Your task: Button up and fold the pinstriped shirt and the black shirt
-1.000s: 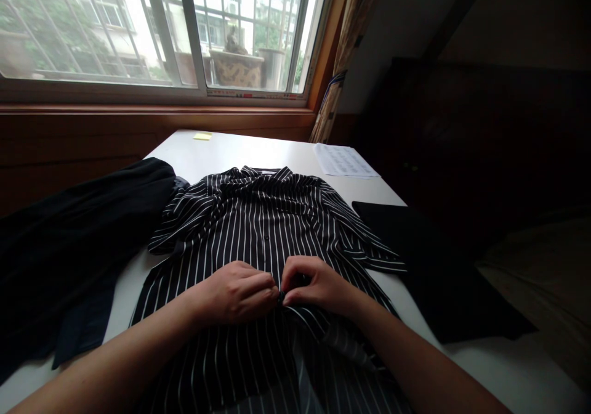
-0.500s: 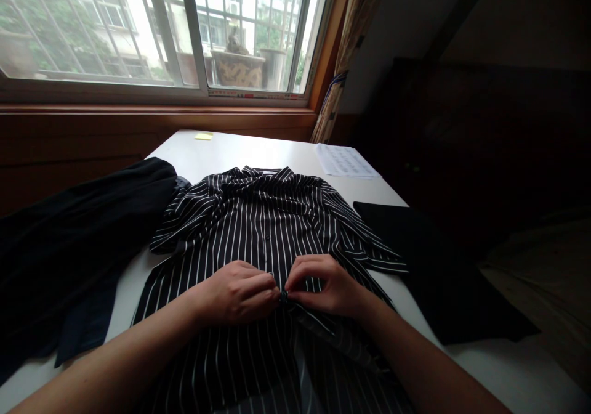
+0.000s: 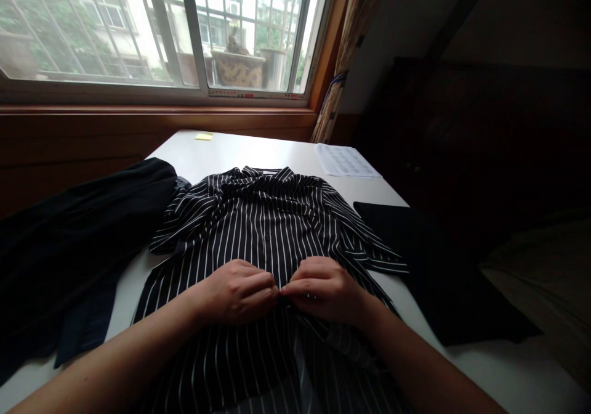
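Striped shirt [image 3: 258, 223] spread on white table [image 3: 194, 149], collar [image 3: 284, 174] at 12 o'clock. Left hand [image 3: 242, 292] and right hand [image 3: 323, 289] nearly meet on its front, both pinching the cloth narrowly. Dark clothing [image 3: 87, 229], 10 o'clock; black cloth [image 3: 443, 278], 3 o'clock; papers [image 3: 346, 161], 1 o'clock.

Yellow note [image 3: 204, 137] lies near far edge of white table [image 3: 252, 149]; printed sheets [image 3: 346, 161] rest at its far right corner. Dark clothing [image 3: 92, 229] lies at left, black cloth [image 3: 446, 284] at right. Tied patterned curtain [image 3: 347, 56] hangs beside barred window [image 3: 159, 29].
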Demonstrator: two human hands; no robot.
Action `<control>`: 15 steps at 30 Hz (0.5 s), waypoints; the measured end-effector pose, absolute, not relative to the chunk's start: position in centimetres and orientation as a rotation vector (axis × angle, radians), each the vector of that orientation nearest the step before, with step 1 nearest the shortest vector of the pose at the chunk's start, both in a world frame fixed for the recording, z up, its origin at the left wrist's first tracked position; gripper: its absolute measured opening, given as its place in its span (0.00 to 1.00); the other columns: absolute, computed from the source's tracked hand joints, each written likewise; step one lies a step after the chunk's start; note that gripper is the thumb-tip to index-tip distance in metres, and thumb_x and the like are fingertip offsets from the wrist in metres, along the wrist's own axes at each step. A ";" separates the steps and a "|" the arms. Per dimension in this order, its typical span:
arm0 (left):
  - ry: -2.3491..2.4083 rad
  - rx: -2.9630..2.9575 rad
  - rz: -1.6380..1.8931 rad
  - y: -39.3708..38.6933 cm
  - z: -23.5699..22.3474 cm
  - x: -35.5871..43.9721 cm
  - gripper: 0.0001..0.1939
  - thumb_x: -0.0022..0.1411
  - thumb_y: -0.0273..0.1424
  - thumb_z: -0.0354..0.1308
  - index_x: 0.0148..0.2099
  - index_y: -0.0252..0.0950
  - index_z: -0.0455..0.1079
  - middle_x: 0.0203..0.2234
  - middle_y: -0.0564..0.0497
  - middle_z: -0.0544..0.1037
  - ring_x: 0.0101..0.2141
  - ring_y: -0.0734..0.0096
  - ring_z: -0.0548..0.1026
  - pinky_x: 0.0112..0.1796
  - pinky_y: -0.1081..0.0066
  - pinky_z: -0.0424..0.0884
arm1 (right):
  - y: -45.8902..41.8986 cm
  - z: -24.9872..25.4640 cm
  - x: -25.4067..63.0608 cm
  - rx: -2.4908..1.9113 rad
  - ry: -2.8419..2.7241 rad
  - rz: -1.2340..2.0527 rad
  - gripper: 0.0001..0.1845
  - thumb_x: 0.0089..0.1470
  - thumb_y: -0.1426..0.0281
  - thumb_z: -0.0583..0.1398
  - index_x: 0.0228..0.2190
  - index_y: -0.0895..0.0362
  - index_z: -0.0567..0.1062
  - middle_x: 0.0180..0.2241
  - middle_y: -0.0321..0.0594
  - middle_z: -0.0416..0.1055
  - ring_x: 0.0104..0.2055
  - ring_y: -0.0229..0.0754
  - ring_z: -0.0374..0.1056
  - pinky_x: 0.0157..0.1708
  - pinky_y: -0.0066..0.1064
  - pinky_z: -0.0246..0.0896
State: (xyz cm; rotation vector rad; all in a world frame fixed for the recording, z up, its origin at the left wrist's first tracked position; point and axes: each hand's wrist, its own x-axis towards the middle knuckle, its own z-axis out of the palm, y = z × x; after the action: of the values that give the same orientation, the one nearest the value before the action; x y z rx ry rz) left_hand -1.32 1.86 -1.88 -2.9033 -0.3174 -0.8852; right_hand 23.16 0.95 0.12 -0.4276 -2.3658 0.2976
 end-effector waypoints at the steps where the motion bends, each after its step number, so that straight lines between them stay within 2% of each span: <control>1: -0.316 -2.913 -0.874 1.8 -1.8 -1.3 0.07 0.69 0.25 0.52 0.36 0.35 0.67 0.27 0.54 0.72 0.24 0.74 0.68 0.24 0.69 0.63 | 0.9 0.1 23.1 -0.422 -2.369 0.255 0.04 0.60 0.74 0.62 0.38 0.58 0.79 0.29 0.39 0.77 0.29 0.37 0.70 0.32 0.32 0.64; 8: -0.277 -2.929 -0.771 1.8 -1.5 -1.5 0.09 0.68 0.25 0.49 0.34 0.36 0.67 0.25 0.54 0.70 0.24 0.73 0.66 0.23 0.66 0.61 | 0.8 0.3 22.9 -0.421 -2.387 0.123 0.04 0.60 0.73 0.62 0.36 0.58 0.78 0.28 0.38 0.77 0.28 0.37 0.70 0.30 0.31 0.63; 15: -0.265 -2.867 -0.808 1.8 -1.3 -1.3 0.07 0.67 0.27 0.53 0.34 0.36 0.66 0.25 0.55 0.70 0.23 0.75 0.66 0.22 0.68 0.60 | 0.7 0.3 22.8 -0.460 -2.393 0.131 0.03 0.60 0.73 0.61 0.36 0.57 0.77 0.28 0.37 0.76 0.27 0.37 0.69 0.29 0.31 0.62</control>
State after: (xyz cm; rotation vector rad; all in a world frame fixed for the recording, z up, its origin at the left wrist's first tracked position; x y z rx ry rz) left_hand -1.30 1.77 -1.32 -2.8668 -0.2646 -0.8076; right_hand 22.84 0.71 0.26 -0.4600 -2.3934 0.1313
